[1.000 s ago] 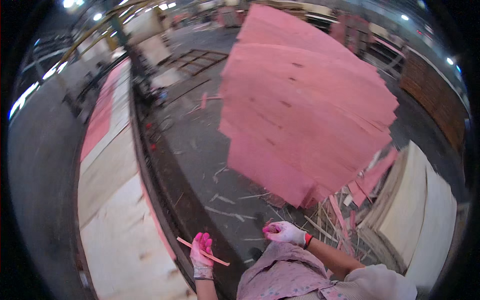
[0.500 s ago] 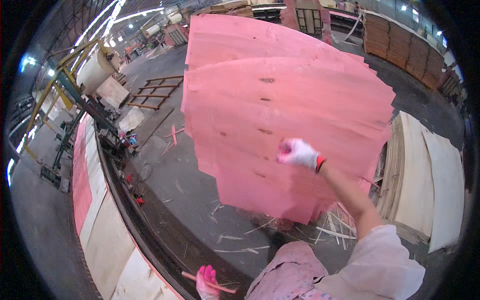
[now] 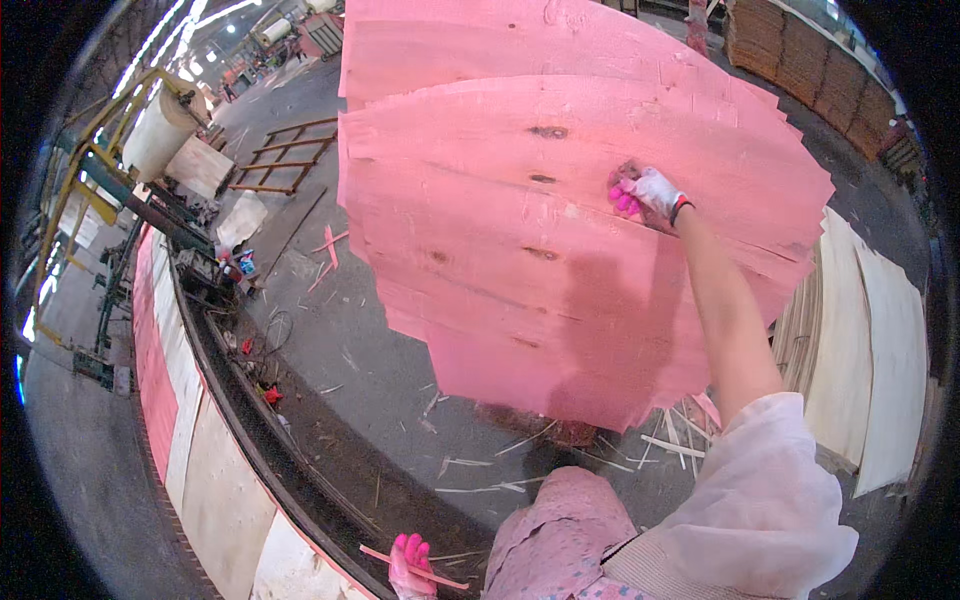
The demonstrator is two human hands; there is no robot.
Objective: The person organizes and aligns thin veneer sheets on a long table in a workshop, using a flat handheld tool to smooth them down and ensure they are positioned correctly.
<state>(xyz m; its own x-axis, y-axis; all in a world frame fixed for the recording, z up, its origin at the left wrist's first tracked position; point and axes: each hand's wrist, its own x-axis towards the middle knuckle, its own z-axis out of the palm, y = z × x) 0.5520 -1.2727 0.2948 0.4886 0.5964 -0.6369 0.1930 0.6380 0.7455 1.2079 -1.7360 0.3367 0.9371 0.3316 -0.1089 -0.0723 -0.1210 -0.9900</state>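
A tall stack of pink-coated veneer sheets (image 3: 480, 220) spreads in front of me, its edges stepped and uneven, with several dark knots on the top sheet. My right hand (image 3: 648, 192), in a white glove with pink fingertips, is on or just above the upper right part of the top sheet. Its fingers are curled in; a brownish patch shows beside them, and what they hold, if anything, I cannot make out. Low in the picture, my left hand (image 3: 411, 566), in a pink-stained glove, is closed around a thin pink veneer strip (image 3: 445, 579).
Along the left runs a conveyor (image 3: 225, 455) carrying pink and pale veneer. A stack of pale sheets (image 3: 850, 340) stands at the right. Wood slivers (image 3: 672, 445) litter the floor near the stack. Farther off lie a wooden frame (image 3: 285, 157) and a large pale roll (image 3: 160, 130).
My right hand has moved away from me and to the right over the top sheet, its arm stretching farther out. My left hand still holds the strip low down. The view has shifted slightly.
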